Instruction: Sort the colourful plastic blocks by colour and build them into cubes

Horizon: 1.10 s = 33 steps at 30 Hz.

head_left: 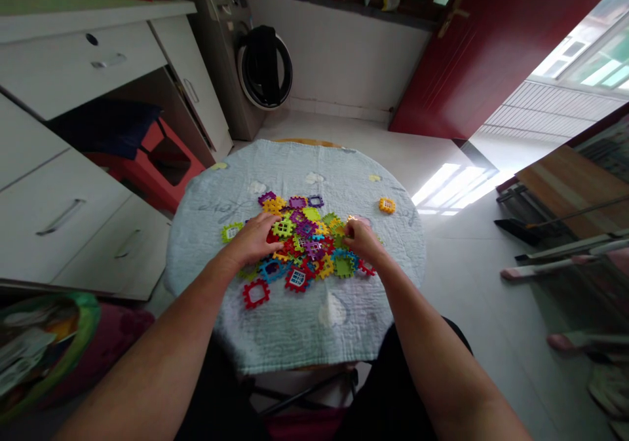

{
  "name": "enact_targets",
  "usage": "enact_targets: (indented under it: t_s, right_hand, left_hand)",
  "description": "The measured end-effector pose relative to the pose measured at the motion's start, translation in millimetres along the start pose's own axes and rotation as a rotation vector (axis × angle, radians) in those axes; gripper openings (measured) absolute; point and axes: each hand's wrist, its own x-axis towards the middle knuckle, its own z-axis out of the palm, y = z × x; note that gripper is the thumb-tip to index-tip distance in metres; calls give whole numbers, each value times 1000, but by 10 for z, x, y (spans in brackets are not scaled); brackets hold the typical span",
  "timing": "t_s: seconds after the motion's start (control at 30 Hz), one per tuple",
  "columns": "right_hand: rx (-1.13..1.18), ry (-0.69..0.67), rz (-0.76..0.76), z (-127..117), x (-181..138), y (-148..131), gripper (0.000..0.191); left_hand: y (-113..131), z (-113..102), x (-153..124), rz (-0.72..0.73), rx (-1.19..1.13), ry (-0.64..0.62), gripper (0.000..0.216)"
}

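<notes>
A heap of toy building tiles with notched edges (pixel 314 248) in several colours lies on the cloth-covered round table (pixel 295 336). My left hand (pixel 254 239) rests at the heap's left side, thumb and fingers apart, close to a green window tile (pixel 284 227). On the heap's right side my right hand (pixel 362 239) is closed, its fingertips pressed together and partly hidden; what they hold, if anything, I cannot make out. A red square frame tile (pixel 256 293) lies at the front left. Apart from the heap, an orange tile (pixel 387 205) lies at the right.
A washing machine (pixel 230 54) with its round door ajar stands beyond the table. White drawers (pixel 73 211) and a red stool (pixel 162 156) are on the left, above a full bin (pixel 88 323). A red door (pixel 472 54) stands at the back right.
</notes>
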Motion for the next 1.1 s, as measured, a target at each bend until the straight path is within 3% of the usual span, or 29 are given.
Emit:
enact_targets:
  t_s: [0.13, 0.23, 0.4, 0.53, 0.6, 0.8, 0.93, 1.1]
  right_hand:
    - [46, 89, -109, -67, -93, 57, 14]
    - [2, 111, -84, -57, -198, 57, 16]
    - [-67, -144, -106, -82, -269, 69, 25]
    - [-145, -122, -89, -202, -340, 23, 20]
    - [-185, -196, -99, -228, -425, -52, 13]
    - [-363, -322, -139, -24, -611, -248, 53]
    - [-401, -330, -167, 47, -542, -227, 30]
    - [-243, -258, -153, -153, -433, -118, 15]
  left_hand:
    - [222, 10, -7, 77, -21, 211, 35]
    - [479, 102, -86, 173, -73, 322, 21]
    - [774, 325, -228, 314, -93, 185, 18]
    - [775, 360, -225, 304, -104, 162, 17]
    - [736, 334, -197, 284, -109, 173, 16]
    - [641, 291, -144, 236, -93, 188, 15]
    - [651, 315, -153, 231, -87, 170, 15]
    - [579, 305, -139, 218, -13, 152, 21]
